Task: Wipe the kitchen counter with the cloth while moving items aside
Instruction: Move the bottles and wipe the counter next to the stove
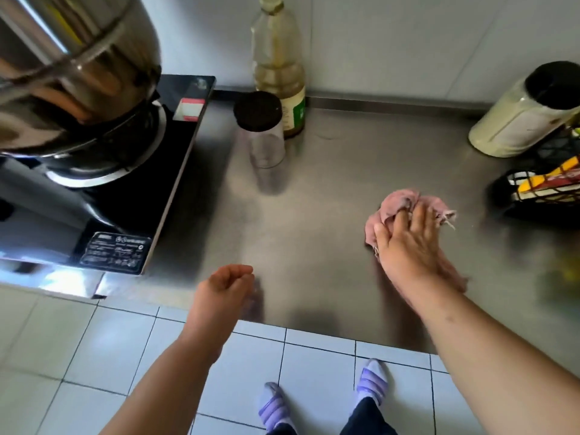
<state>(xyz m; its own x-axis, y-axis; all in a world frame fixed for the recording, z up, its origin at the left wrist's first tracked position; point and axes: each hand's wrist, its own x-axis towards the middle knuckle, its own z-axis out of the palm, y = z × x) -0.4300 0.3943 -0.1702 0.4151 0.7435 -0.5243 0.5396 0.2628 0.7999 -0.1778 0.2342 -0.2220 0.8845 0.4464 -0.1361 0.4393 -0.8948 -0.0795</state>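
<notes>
Pale floor tiles [110, 340] nearest, with two feet [372, 384] in purple socks. Next up, shiny steel counter [314, 183]. Over its front edge, left hand [224, 288], fingers loosely curled, holding nothing. Farther in and to the right, right hand [411, 243] pressing down on pink cloth [398, 204], fingers fairly straight and close together. Cloth all bunched up, under the palm and fingers, poking out past the fingertips and beside the thumb. Looks like the wiping step, around the middle of the counter. Behind, clear jar [260, 130] with a black lid, just beside a tall bottle [279, 73] by the wall. Probably next: lift the jar aside with the left hand, gently, then rub the cloth over that spot.
</notes>
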